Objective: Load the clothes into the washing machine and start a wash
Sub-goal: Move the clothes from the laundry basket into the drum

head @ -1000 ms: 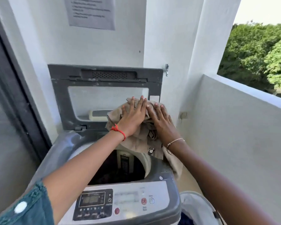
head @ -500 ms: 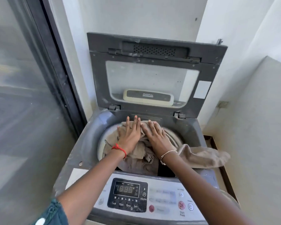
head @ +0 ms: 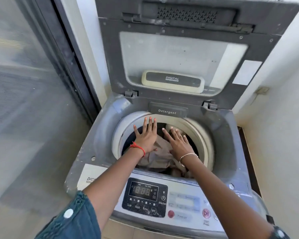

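Top-loading washing machine (head: 104,135), lid (head: 179,49) raised upright at the back edge. Beige clothes (head: 155,159) lie bunched inside the drum opening (head: 203,135), toward its front edge, over something dark underneath.

Left hand (head: 146,135): palm down, fingers straight and spread, heel on the clothes, fingertips reaching the rear rim just below the detergent drawer (head: 167,111). Gripping nothing. Red thread (head: 138,148) on the wrist.

Right hand (head: 179,143): flat beside the left, fingers straight and apart, pressing on the clothes. Thin bracelet (head: 188,155) on the wrist.

Control panel (head: 145,197) along the front edge, display digits showing. Glass door (head: 24,100) at the machine's left side.
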`<state>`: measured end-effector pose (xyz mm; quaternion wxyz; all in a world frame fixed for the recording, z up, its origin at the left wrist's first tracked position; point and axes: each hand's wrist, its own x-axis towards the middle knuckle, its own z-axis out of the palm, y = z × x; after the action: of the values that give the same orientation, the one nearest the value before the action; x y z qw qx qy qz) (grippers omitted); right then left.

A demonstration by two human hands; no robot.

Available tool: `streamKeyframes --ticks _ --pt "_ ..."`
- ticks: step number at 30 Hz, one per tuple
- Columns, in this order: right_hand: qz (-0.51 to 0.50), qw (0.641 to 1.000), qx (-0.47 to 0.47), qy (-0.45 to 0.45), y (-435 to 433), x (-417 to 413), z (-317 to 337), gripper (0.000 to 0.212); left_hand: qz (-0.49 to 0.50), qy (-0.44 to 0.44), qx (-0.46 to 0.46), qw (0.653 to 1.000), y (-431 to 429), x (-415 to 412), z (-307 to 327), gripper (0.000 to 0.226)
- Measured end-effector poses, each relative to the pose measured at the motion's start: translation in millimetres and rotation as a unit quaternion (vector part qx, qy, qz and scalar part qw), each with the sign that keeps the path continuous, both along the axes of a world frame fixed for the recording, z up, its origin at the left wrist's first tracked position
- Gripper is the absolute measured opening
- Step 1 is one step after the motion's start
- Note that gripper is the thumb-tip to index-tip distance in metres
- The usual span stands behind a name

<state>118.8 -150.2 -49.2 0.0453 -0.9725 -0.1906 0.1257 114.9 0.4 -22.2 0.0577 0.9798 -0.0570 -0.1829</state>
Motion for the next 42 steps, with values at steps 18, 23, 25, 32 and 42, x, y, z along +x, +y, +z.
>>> streamKeyframes --ticks 18,23,25,32,42 --pt "-0.304 0.923 0.196 -0.129 -254.1 -57.0 39.7 0.072 -0.269 -0.091 -0.167 0.944 -290.9 6.9 48.4 0.091" --pt "-0.397 0.900 0.154 -0.091 -327.1 -109.2 9.8 0.072 -0.334 -0.065 -0.145 0.929 -377.3 -18.0 31.0 0.097" --pt "-0.424 0.891 0.148 -0.070 -348.6 -127.9 -9.6 0.073 -0.350 -0.047 -0.138 0.925 -404.6 -28.1 15.0 0.095" --pt "-0.473 0.869 0.147 -0.009 -395.3 -174.4 -84.4 0.077 -0.394 0.012 -0.116 0.912 -451.6 -54.8 -62.1 0.093" --pt "-0.456 0.877 0.141 0.054 -407.6 -208.3 -219.5 0.084 -0.429 0.086 -0.061 0.897 -460.0 -81.1 -220.7 0.088"
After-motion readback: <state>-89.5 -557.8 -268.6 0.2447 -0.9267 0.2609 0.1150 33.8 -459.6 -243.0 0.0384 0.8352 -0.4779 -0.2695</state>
